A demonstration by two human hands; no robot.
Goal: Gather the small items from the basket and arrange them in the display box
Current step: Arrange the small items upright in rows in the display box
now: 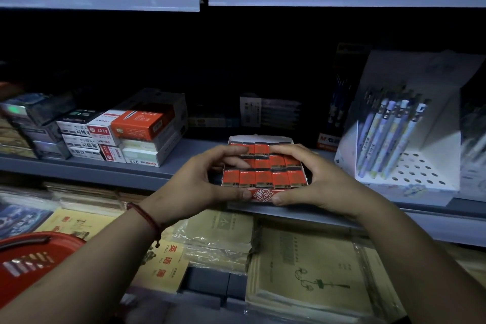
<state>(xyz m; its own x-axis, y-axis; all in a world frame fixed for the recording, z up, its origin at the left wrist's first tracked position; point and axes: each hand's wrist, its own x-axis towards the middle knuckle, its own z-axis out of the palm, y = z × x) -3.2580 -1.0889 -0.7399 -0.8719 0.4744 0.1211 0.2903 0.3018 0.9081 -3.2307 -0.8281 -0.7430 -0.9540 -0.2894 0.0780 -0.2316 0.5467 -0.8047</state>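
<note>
A small display box stands on the grey shelf, filled with rows of small red packets marked 2B. My left hand grips the box's left side, thumb on its front edge and fingers curled over the back rows of packets. My right hand grips the right side the same way, fingertips on the packets. A red basket sits at the lower left with a few small striped items inside.
Stacked boxes of stationery stand to the left on the shelf. A white pen display with several pens stands to the right. Notebooks in plastic wrap lie on the lower shelf. Another shelf overhangs above.
</note>
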